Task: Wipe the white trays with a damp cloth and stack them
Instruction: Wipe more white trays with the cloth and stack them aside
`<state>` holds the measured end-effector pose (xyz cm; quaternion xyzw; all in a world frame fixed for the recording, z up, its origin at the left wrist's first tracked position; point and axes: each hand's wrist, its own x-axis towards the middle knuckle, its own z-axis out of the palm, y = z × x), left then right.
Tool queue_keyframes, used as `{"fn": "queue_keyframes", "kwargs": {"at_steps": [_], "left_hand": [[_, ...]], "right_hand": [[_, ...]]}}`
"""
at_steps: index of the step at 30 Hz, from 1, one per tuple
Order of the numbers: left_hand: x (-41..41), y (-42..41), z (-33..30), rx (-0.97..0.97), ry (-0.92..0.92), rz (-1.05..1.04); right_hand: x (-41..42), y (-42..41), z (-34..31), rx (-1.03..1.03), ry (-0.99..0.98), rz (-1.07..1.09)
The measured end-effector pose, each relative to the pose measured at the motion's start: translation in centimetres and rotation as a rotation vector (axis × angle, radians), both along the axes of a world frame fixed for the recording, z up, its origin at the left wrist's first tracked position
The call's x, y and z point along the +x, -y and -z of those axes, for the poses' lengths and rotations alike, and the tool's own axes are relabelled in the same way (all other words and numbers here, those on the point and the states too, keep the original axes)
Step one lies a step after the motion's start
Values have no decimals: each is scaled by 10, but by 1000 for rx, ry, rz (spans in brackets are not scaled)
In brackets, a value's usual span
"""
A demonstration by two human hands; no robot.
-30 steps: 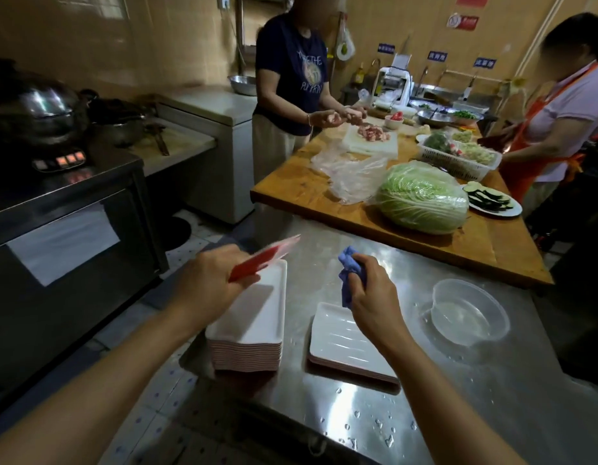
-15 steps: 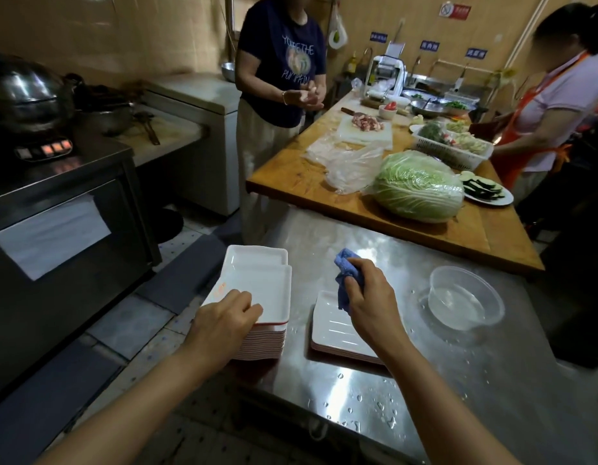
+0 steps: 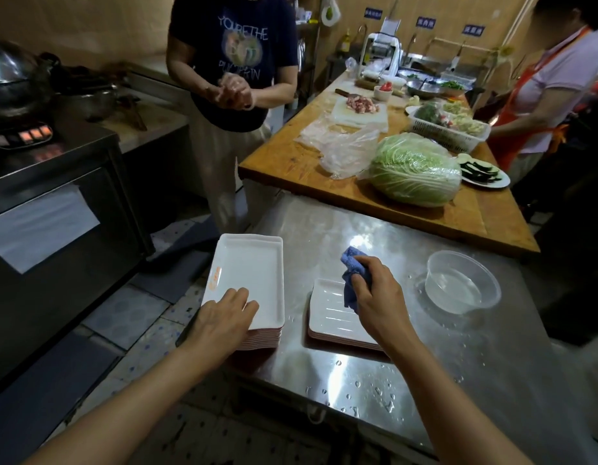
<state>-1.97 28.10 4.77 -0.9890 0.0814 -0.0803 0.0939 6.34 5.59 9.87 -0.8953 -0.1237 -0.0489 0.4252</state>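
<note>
two hands work at the steel table (image 3: 425, 380). left of the single tray (image 3: 327, 313), the left hand (image 3: 223, 318) rests with loose fingers on the stack of white trays (image 3: 248, 273). over that tray the right hand (image 3: 379, 302) grips the blue cloth (image 3: 353, 273). right of it stands a clear bowl of water (image 3: 462, 281).

Clear water bowl (image 3: 462, 282) on wet steel table (image 3: 408, 391); wooden counter (image 3: 292, 162) behind: cabbage (image 3: 416, 168), plastic bag (image 3: 346, 148), meat on board (image 3: 361, 106) (two people standing by).
</note>
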Motion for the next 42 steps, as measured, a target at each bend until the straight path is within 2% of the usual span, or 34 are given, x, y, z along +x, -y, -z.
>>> {"fn": "queue_keyframes", "kwargs": {"at_steps": [7, 12, 17, 20, 23, 29, 33, 38, 42], "left_hand": [[16, -6, 12, 21, -202, -139], [26, 0, 13, -43, -197, -194], [42, 44, 4, -398, 7, -59], [63, 79, 13, -641, -68, -42], [88, 106, 32, -799, -237, -193], [117, 117, 74, -803, -412, -581], [122, 116, 89, -736, -330, -633], [128, 112, 97, -777, -367, -675], [132, 112, 99, -737, -352, -700]], "right_hand": [[6, 8, 1, 20, -24, 32], [5, 19, 6, 25, -46, 91], [2, 37, 12, 35, -78, 170], [0, 53, 17, 43, -109, 215], [2, 72, 23, 40, -138, 250], [13, 107, 37, 51, -172, 288], [26, 130, 47, 47, -206, 284], [40, 146, 51, 81, -246, 276], [48, 155, 52, 83, -252, 245]]}}
